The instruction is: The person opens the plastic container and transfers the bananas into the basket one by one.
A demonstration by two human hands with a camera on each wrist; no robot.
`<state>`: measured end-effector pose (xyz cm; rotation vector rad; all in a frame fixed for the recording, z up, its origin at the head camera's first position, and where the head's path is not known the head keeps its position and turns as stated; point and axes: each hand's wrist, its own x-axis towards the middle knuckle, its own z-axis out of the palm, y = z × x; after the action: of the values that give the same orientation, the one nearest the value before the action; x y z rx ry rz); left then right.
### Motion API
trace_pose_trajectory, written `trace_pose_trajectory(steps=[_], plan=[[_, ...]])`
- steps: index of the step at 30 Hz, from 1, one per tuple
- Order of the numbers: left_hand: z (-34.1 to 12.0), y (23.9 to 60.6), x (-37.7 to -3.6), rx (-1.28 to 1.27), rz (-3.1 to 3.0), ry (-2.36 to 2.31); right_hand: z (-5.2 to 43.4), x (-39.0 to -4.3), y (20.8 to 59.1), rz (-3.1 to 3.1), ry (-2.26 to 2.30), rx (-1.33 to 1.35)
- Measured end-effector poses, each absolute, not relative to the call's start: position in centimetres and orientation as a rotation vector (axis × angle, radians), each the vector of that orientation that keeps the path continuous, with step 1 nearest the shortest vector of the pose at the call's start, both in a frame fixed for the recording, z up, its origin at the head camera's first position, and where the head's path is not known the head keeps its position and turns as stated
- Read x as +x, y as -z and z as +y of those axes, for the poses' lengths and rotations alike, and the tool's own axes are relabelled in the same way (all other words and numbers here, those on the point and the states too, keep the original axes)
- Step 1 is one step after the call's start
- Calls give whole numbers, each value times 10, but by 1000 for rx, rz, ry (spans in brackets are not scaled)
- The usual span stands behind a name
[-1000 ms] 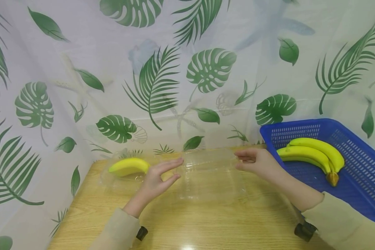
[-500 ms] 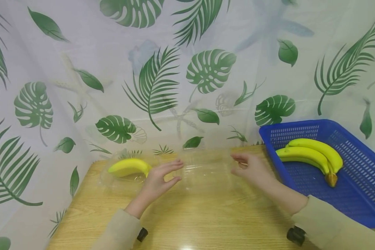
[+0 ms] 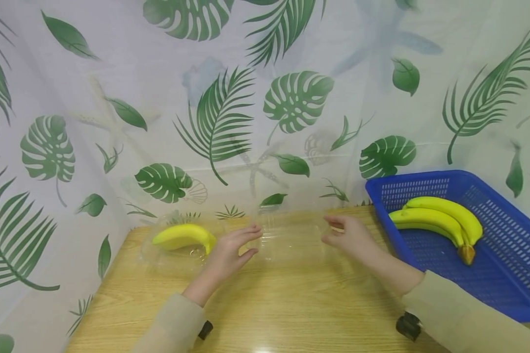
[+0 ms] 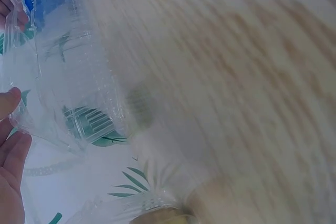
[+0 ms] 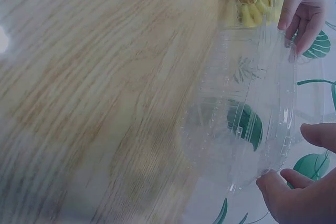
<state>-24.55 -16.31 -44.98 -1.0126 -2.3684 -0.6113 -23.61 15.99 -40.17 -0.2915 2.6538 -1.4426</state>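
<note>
Head view: nearest the wearer, two light sleeves [image 3: 170, 323] were shown, with a small black device [image 3: 408, 326] located beside each cuff. Beyond these, the near part of the wood-grain tabletop [image 3: 282, 314] was exposed.

Toward the far edge of the tabletop, a clear plastic container [image 3: 291, 240] was held between both hands. Its left end was pinched by the left hand [image 3: 229, 250], the thumb being set on the near side and the fingers extended beyond it. Its right end was pinched by the right hand [image 3: 351, 238], the fingers being bent. Contact between container and tabletop could not be determined, nor could the position of the lid.

Near the far left corner of the tabletop, a second box [image 3: 176, 259], also transparent, was located. A yellow banana [image 3: 178, 235] was contained in it; in the right wrist view, several yellow lengths and a brown stem end were shown there. On the right part of the tabletop, a blue basket [image 3: 490, 289] was positioned, in which a bunch [image 3: 450, 223] of bananas was laid, stem toward the near side. Behind the far edge, a leaf-printed white curtain [image 3: 287, 44] was hung.
</note>
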Motion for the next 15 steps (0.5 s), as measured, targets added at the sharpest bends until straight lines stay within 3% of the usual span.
trace_pose_trajectory(steps=[15], plan=[[-158, 458, -250, -943, -2412, 642, 142, -240, 405, 2651, 1436, -168]])
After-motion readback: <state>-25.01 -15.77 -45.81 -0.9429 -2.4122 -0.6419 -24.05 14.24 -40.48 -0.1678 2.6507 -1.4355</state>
